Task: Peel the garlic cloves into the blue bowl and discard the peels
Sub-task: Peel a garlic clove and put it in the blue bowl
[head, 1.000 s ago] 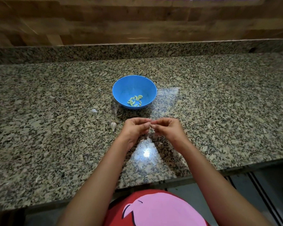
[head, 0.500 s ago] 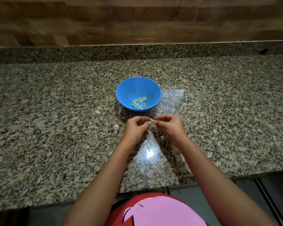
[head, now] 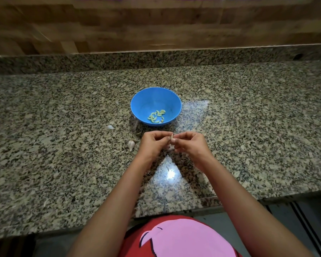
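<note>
Head view: the left hand (head: pixel 153 143) and the right hand (head: pixel 188 144) meet fingertip to fingertip above the granite counter (head: pixel 248 127), just in front of the blue bowl (head: pixel 143 101). Both hands pinch a single garlic clove (head: pixel 172 139) between thumb and fingers; only a small pale part of the clove shows between the fingertips. The bowl stands upright on the counter and contains a small cluster of peeled cloves (head: pixel 156 116) lying toward its near side (they appear greenish against the blue interior). An unpeeled clove (head: pixel 131 144) lies on the counter just left of the left hand, apart from it. A pale scrap of peel (head: pixel 110 127) lies farther left, near the bowl but not touching it. A wooden wall panel (head: pixel 156 26) rises behind the counter. A red and pink shirt (head: pixel 180 238) shows at the lower edge.
</note>
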